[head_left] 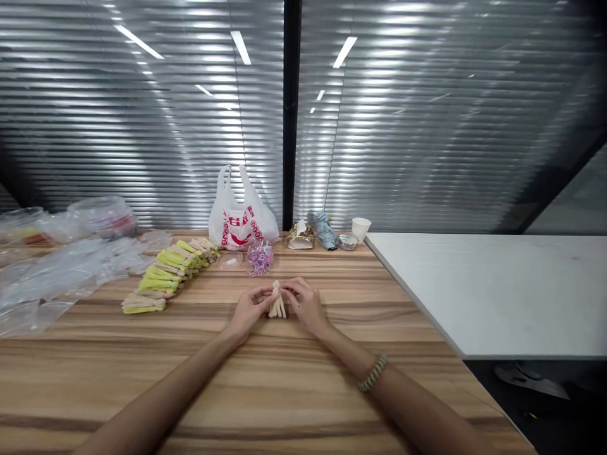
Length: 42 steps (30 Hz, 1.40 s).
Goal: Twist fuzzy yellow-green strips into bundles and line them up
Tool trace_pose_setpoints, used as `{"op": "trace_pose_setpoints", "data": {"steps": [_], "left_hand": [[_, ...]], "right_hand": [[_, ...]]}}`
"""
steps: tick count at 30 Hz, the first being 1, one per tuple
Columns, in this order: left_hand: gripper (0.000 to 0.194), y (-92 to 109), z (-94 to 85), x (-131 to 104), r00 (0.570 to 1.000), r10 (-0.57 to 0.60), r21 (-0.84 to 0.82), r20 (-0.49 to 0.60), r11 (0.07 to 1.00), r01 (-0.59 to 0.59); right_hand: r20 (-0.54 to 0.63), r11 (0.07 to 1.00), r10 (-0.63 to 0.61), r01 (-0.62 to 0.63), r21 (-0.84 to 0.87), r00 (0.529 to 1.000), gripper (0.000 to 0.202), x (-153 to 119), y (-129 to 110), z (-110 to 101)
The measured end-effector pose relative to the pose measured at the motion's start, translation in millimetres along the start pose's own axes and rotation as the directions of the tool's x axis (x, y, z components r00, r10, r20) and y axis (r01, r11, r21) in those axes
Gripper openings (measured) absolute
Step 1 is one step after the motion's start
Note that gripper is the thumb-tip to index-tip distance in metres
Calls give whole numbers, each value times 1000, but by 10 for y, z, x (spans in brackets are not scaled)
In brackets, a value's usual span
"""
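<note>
Cream bundle (277, 309) with splayed lower ends

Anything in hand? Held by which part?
Beige strip bundle, pinched near its upper end by the left hand. The right hand is at that end too; its grip is unclear.

the little bundle (277, 309) is pale cream. its thin strips bunch up at the top and spread out at the bottom, like a tiny skirt. it stands nearly upright between the left hand (249, 311) and right hand (306, 306), at the tabletop (275, 392).
</note>
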<state>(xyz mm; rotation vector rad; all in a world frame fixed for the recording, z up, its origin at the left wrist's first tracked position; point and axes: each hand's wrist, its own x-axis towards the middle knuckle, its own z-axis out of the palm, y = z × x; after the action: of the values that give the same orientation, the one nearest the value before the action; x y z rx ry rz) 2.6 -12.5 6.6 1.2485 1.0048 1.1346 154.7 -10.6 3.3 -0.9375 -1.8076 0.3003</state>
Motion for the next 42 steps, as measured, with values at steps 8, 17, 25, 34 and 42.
{"op": "trace_pose_setpoints", "data": {"steps": [8,17,25,34,42], "left_hand": [[44,-31,-4,1,1000,9,4,8,1000,-9],[40,-50,-19,11,1000,11,27,13,1000,-12],[41,2,0,-22,1000,6,63,27,998,-7],[35,39,14,-47,999,27,134,34,991,-31],[37,19,17,-31,999,30,123,33,992,-34]], "right_hand": [[-6,1000,-26,26,8,1000,16,-7,-28,-18],[10,999,-25,25,-37,1000,16,-27,13,3],[43,997,-13,16,-71,999,16,-25,-19,-18],[71,998,-32,36,-56,997,17,-26,1,-1],[55,991,-59,65,-115,997,16,-38,-34,-8]]}}
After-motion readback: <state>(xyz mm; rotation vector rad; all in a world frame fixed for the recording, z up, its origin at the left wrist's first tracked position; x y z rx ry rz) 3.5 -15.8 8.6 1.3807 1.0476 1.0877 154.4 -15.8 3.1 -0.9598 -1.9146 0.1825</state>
